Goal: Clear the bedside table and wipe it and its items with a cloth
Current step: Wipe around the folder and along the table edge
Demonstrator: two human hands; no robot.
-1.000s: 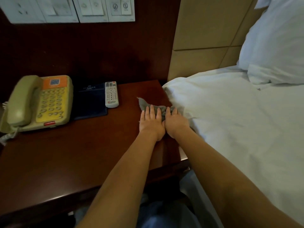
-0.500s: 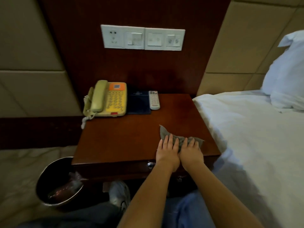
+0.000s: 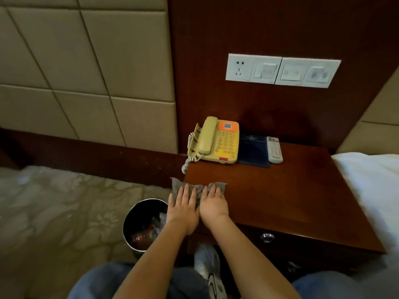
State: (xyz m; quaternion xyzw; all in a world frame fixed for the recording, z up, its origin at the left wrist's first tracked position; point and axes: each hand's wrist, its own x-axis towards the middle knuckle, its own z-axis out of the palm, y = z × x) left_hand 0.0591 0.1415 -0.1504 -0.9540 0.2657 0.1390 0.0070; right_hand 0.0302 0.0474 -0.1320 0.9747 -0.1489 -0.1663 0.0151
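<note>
A grey cloth [image 3: 199, 187] lies flat at the front left corner of the dark wooden bedside table [image 3: 291, 197], one end hanging over the left edge. My left hand [image 3: 183, 209] and my right hand [image 3: 213, 205] press on it side by side with straight fingers. At the table's back stand a yellow telephone [image 3: 216, 142], a dark blue folder [image 3: 253, 151] and a white remote control [image 3: 274, 149].
A round metal waste bin [image 3: 133, 225] with rubbish stands on the patterned carpet left of the table. A white-sheeted bed [image 3: 371, 190] borders the table's right side. A drawer knob [image 3: 267, 236] shows on the table's front. A switch panel [image 3: 282, 70] is on the wall above.
Both hands have slid the cloth from the table's right edge by the bed across the front to the left corner. The view has swung left with them.
</note>
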